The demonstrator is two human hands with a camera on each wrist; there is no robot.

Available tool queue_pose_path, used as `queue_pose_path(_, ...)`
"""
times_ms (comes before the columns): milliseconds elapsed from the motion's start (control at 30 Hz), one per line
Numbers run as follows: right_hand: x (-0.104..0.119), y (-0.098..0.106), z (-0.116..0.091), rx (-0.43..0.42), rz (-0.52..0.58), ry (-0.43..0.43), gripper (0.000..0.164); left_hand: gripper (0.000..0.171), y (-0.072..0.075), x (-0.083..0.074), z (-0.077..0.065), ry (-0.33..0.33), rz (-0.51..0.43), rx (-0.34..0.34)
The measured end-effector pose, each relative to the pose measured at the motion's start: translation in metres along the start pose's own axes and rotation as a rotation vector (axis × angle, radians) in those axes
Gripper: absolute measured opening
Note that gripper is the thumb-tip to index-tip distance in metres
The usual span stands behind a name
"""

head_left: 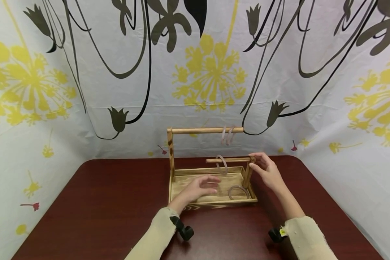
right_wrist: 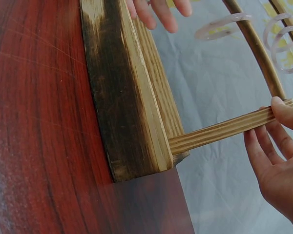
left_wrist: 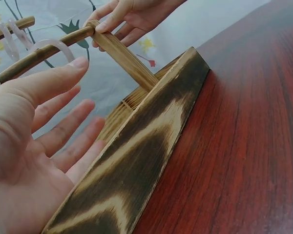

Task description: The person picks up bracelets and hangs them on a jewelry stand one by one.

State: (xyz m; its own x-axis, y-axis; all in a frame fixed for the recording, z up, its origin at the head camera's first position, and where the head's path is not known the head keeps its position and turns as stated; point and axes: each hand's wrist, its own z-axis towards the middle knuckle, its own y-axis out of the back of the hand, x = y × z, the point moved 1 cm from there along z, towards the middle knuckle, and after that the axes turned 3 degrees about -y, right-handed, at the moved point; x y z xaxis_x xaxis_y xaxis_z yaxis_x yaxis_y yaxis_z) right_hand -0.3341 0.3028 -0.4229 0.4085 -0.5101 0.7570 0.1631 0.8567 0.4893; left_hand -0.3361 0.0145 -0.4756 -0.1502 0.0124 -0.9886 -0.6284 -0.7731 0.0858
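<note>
A wooden bangle stand (head_left: 214,205) has a shallow tray, a tall left post with an upper bar (head_left: 198,130), and a short right post (head_left: 248,176) with a lower bar (head_left: 237,160). My right hand (head_left: 269,174) grips the top of the short post, thumb in front and fingers behind. Over the tray, close to its front, my left hand (head_left: 196,190) holds nothing, its fingers spread and relaxed. One pale translucent bangle (head_left: 225,165) hangs on the lower bar, just beyond the left fingertips. Another bangle (head_left: 238,186) lies in the tray's right end.
More pale bangles (head_left: 223,135) hang near the right end of the upper bar. The stand sits toward the back of a dark red wooden table (head_left: 117,216). A patterned white cloth (head_left: 136,133) rises behind and beside the table.
</note>
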Motion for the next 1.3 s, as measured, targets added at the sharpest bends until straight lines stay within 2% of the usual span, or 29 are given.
queue_pose_path(300, -0.001, 0.001, -0.001, -0.005, 0.019, -0.004, 0.033, 0.045, -0.009, 0.001, 0.008, 0.031, 0.091, 0.079)
queue_pose_path(433, 0.0, 0.0, -0.002, -0.007, 0.003, -0.006, 0.033, 0.044, -0.014, 0.002, 0.012, 0.043, 0.118, 0.094)
queue_pose_path(600, 0.022, 0.002, -0.006, -0.003, 0.009, -0.001, 0.031, 0.044, -0.019, 0.005, 0.016, 0.046, 0.132, 0.082)
queue_pose_path(767, 0.035, 0.004, -0.007, 0.003, 0.004, 0.037, 0.03, 0.046, -0.023, 0.006, 0.022, 0.044, 0.153, 0.103)
queue_pose_path(900, 0.031, 0.003, -0.006, 0.0, 0.015, 0.022, 0.03, 0.048, -0.026, 0.006, 0.025, 0.056, 0.17, 0.107)
queue_pose_path(1100, 0.002, -0.001, -0.001, -0.013, 0.011, 0.007, 0.032, 0.047, -0.032, 0.008, 0.033, 0.054, 0.174, 0.11)
queue_pose_path(1200, -0.005, 0.0, 0.001, -0.012, 0.013, 0.009, 0.033, 0.046, -0.033, 0.008, 0.036, 0.053, 0.165, 0.098)
queue_pose_path(1300, 0.01, 0.002, -0.002, -0.008, 0.031, 0.006, 0.032, 0.047, -0.034, 0.009, 0.039, 0.065, 0.175, 0.078)
